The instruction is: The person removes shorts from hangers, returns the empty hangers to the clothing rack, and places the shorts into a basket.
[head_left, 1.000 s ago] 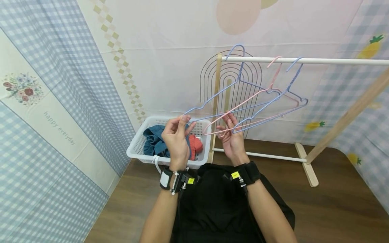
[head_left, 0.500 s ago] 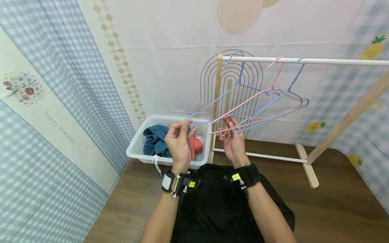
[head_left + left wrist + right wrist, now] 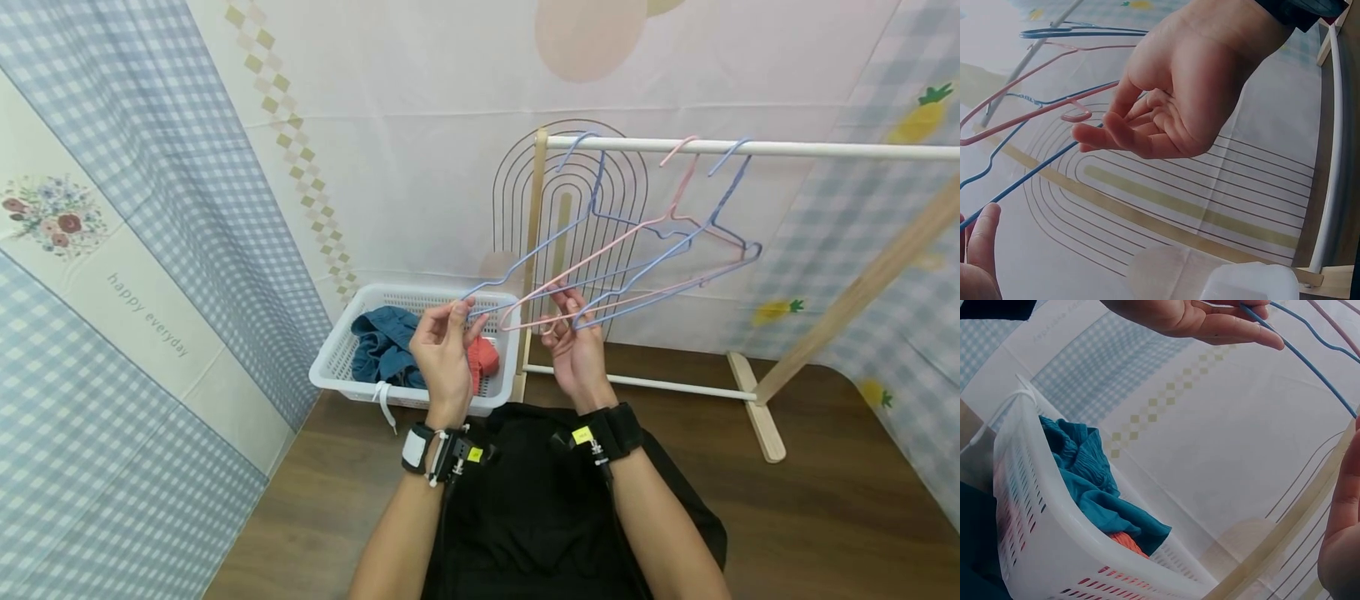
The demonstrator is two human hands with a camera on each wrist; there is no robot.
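Seemingly mid-step, the left hand point(image 3: 444, 350) pinches the near tip of a blue wire hanger point(image 3: 540, 248) hooked on the white rail point(image 3: 825, 150); the right hand point(image 3: 573, 346), fingers loosely curled, touches a pink wire hanger point(image 3: 622, 237). Next, presumably, lifting the hook clear.
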